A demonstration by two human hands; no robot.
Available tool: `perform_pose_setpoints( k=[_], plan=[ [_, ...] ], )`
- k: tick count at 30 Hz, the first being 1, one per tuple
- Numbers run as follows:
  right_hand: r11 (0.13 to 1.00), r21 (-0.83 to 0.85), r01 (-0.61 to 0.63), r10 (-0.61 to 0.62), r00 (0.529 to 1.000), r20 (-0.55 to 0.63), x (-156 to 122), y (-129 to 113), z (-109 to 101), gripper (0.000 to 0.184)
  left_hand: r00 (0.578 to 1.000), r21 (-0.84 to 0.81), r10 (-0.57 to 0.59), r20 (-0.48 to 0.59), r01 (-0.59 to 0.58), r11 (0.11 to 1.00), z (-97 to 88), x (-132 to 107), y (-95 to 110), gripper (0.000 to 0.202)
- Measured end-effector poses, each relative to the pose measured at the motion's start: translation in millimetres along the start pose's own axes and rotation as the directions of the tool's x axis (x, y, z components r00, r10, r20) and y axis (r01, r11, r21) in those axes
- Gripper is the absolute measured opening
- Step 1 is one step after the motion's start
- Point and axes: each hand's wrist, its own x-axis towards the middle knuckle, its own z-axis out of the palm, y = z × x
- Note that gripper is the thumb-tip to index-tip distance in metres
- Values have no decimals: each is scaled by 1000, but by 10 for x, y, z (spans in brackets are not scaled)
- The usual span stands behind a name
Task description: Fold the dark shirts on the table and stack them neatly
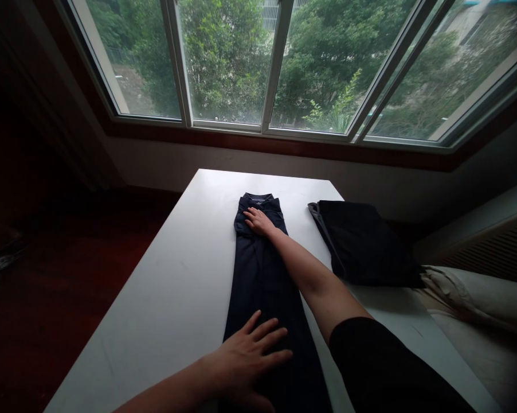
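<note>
A dark navy garment (258,264) lies lengthwise on the white table (176,269), folded into a long narrow strip; its collar or waistband end is at the far side, and I cannot tell which it is. My right hand (258,222) rests flat near that far end, fingers together and stretched out. Over the near part of the cloth is my left hand (252,358), palm down with its fingers spread. Neither hand grips the fabric. The near end of the garment runs out of the picture at the bottom.
Dark folded clothes (361,244) lie on the table's right side. Beyond them sits pale bunched fabric (469,295). A wide window (228,63) spans the wall past the table. Reddish-brown floor (104,258) shows at the left.
</note>
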Motion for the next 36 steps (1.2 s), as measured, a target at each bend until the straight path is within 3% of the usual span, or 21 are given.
perform_pose_setpoints(
  k=[6,11,14,16,20,22,25,28,31,34,36],
  plan=[
    [998,-67,14,-16,1000,-26,1,0,-55,53,1000,60,-16,-26,17,998,77,-35,86,80],
    [976,-127,-177,149,968,-202,-87,-357,-146,40,999,110,1,-47,5,994,52,-57,109,61],
    [976,-130,-174,136,956,-259,-179,-639,-144,39,999,72,26,-48,-23,997,18,-44,90,60],
    [984,-125,-124,94,970,-225,-243,-800,-102,44,998,61,45,-54,-42,997,18,-26,67,59],
    [986,-78,-148,139,985,-106,-312,-959,7,78,995,68,74,-66,-69,995,45,3,31,56],
    [984,-56,-172,166,982,-88,-307,-950,24,75,995,75,71,-64,-66,995,46,9,28,55],
    [983,-12,-182,179,976,-126,-285,-857,-26,49,996,65,60,-58,-57,996,27,13,37,56],
    [987,37,-156,160,974,-160,-300,-724,-132,44,997,39,59,-50,-57,998,8,14,46,55],
    [1000,7,-23,24,988,-155,-370,-590,-231,51,997,36,65,-46,-63,997,13,14,40,56],
    [987,-49,153,-156,987,-42,-459,-484,-269,55,996,58,69,-49,-66,996,30,15,25,57],
    [988,-42,152,-149,988,49,-496,-449,-258,54,996,71,68,-53,-65,995,36,16,20,57]
  ],
)
